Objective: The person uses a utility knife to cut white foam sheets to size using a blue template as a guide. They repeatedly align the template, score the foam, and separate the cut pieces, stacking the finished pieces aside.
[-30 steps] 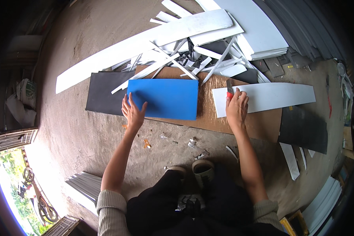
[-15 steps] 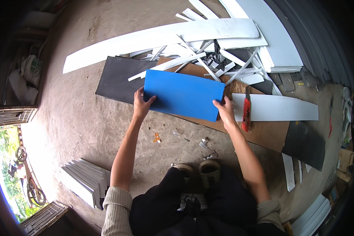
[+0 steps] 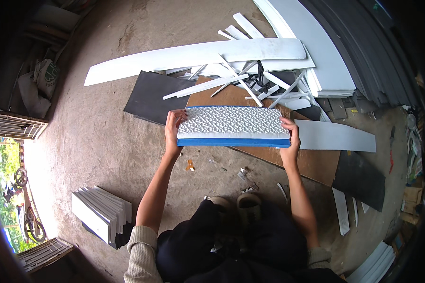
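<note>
I hold a rectangular panel (image 3: 232,125) between both hands, lifted off the ground and tipped so its white, bumpy-textured face points up and its blue edge faces me. My left hand (image 3: 173,128) grips its left end. My right hand (image 3: 291,137) grips its right end. Beneath it lies a brown board (image 3: 311,162) on the concrete floor, with a dark grey sheet (image 3: 151,96) to the left and a white strip (image 3: 337,137) to the right.
A heap of white offcut strips (image 3: 250,80) and a long white plank (image 3: 193,54) lie behind the board. Stacked white sheets (image 3: 323,61) sit at the upper right. A stack of white panels (image 3: 101,214) stands at my lower left. A dark slab (image 3: 361,179) lies at the right.
The panel lay flat, blue face up, on the brown board. My right hand left the red-handled tool, both hands took the panel's ends, lifted it and turned its white textured side upward.
</note>
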Available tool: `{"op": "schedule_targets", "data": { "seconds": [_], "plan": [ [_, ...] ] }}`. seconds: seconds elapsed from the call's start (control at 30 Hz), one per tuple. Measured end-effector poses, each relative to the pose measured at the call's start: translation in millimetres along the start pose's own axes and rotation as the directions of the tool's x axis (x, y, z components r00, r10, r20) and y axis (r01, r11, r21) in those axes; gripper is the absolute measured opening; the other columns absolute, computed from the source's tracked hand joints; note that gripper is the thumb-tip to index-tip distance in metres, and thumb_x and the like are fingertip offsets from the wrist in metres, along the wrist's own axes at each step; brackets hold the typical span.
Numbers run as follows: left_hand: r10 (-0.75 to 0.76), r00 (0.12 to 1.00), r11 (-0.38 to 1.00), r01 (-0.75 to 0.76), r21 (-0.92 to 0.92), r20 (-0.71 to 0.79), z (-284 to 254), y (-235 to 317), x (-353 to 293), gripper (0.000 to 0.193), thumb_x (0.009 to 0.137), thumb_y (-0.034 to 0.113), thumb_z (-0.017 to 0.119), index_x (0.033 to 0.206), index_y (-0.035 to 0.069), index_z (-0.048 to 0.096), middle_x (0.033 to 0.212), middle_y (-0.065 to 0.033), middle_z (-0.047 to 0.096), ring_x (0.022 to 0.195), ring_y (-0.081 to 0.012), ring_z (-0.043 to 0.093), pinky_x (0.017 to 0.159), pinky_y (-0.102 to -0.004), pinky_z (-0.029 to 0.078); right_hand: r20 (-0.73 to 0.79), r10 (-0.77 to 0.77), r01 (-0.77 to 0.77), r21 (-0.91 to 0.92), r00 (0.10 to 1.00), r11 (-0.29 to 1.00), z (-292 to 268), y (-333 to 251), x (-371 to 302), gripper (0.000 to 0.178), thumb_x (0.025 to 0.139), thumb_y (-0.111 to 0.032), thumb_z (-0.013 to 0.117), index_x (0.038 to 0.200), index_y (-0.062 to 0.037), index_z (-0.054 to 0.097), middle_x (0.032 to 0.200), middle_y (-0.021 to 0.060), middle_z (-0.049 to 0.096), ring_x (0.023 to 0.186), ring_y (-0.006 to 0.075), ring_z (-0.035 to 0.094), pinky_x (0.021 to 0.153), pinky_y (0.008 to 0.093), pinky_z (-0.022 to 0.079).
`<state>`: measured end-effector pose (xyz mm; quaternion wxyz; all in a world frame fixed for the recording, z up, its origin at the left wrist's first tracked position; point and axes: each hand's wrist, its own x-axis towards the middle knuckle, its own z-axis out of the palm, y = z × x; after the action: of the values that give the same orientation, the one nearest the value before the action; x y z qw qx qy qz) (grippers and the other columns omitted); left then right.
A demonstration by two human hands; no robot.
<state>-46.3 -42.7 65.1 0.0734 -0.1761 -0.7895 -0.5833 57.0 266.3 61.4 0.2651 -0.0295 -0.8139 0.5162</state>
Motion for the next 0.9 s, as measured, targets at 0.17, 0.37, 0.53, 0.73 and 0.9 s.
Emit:
{"op": "schedule_targets", "data": {
  "seconds": [0.17,0.37,0.53,0.73,0.9],
  "plan": [
    [0.028,0.999,1.000,-0.027,-0.014,0.017,3.5,-7.2,-6.0,0.025,0.073,-0.001,0.058,0.094,-0.001,0.044,0.096,-0.0102,0.047,0.094,-0.0183,0.051,0.083,-0.0312,0.045,-0.018,-0.033,0.032,-0.014,0.999,0.999,-5.8,15.9,-7.6,0.027,0.068,0.005,0.060,0.092,-0.0012,0.050,0.107,0.0121,0.056,0.101,0.0241,0.053,0.086,0.0313,0.041],
    [-0.275,0.956,0.957,0.283,-0.066,0.102,-0.2,-28.0,-24.1,0.045,0.075,0.015,0.070,0.109,0.002,0.044,0.090,-0.0087,0.061,0.080,-0.0129,0.060,0.069,-0.0262,0.050,0.187,0.442,-0.471,0.161,0.877,0.867,-8.8,48.1,-10.4,0.036,0.077,-0.013,0.065,0.108,-0.0012,0.052,0.098,0.0110,0.060,0.085,0.0216,0.059,0.074,0.0282,0.045],
    [-0.448,0.893,0.884,0.433,0.173,0.050,2.7,-62.8,-44.1,0.049,0.072,0.020,0.072,0.111,0.006,0.048,0.087,-0.0095,0.064,0.079,-0.0188,0.062,0.074,-0.0294,0.049,0.200,0.413,-0.336,-0.329,0.889,0.883,23.1,91.8,-17.1,0.050,0.077,-0.027,0.065,0.112,0.0045,0.050,0.101,0.0189,0.053,0.091,0.0299,0.053,0.079,0.0367,0.043],
    [-0.348,0.936,0.829,0.331,0.452,-0.048,11.1,-58.0,-43.8,0.044,0.070,0.016,0.071,0.109,0.003,0.056,0.102,-0.0121,0.055,0.079,-0.0200,0.059,0.072,-0.0317,0.050,0.077,0.311,-0.240,-0.473,0.947,0.848,47.3,89.2,-25.7,0.050,0.078,-0.021,0.064,0.118,0.0042,0.046,0.110,0.0174,0.042,0.101,0.0309,0.046,0.085,0.0378,0.040],
    [-0.517,0.856,0.828,0.500,0.252,-0.002,3.2,-26.8,-67.6,0.041,0.073,0.006,0.067,0.112,0.002,0.055,0.103,-0.0105,0.055,0.079,-0.0150,0.058,0.067,-0.0263,0.053,0.067,0.355,-0.299,-0.409,0.933,0.862,28.0,43.2,-37.6,0.049,0.079,-0.015,0.063,0.122,-0.0014,0.045,0.110,0.0154,0.042,0.101,0.0285,0.046,0.085,0.0361,0.041]
  ]
}}
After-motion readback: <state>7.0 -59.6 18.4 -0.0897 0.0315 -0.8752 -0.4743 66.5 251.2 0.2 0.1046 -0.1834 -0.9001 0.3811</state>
